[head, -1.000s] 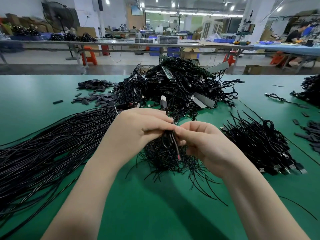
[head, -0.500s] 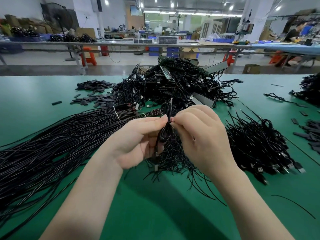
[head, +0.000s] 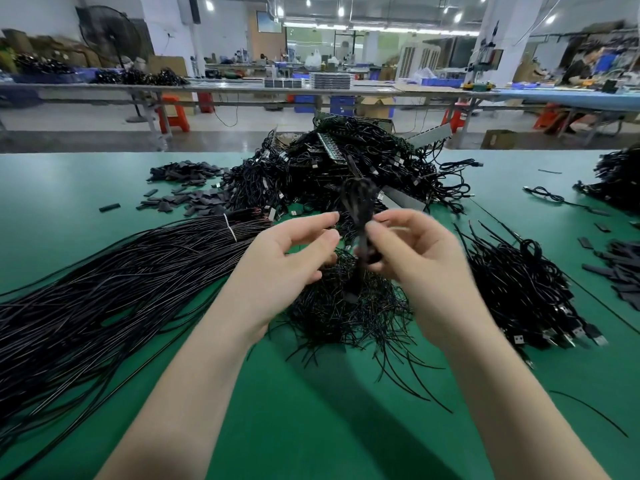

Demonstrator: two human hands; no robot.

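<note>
A coiled black cable [head: 360,206] is held upright above the green table [head: 311,427], its loop sticking up and its tail hanging down. My right hand [head: 412,261] grips it at the middle with curled fingers. My left hand [head: 287,254] is just left of the cable, fingers relaxed and spread, apart from it. Under both hands lies a small heap of thin black ties [head: 349,306].
A long bundle of straight black cables [head: 114,289] covers the left side. A big pile of tangled cables [head: 346,168] sits behind. Coiled cables with USB plugs [head: 530,289] lie at the right. Dark flat pieces [head: 187,188] are scattered at the back left and far right.
Both hands have risen with the coiled cable. My left hand has let go of it and opened, while the right hand keeps hold.
</note>
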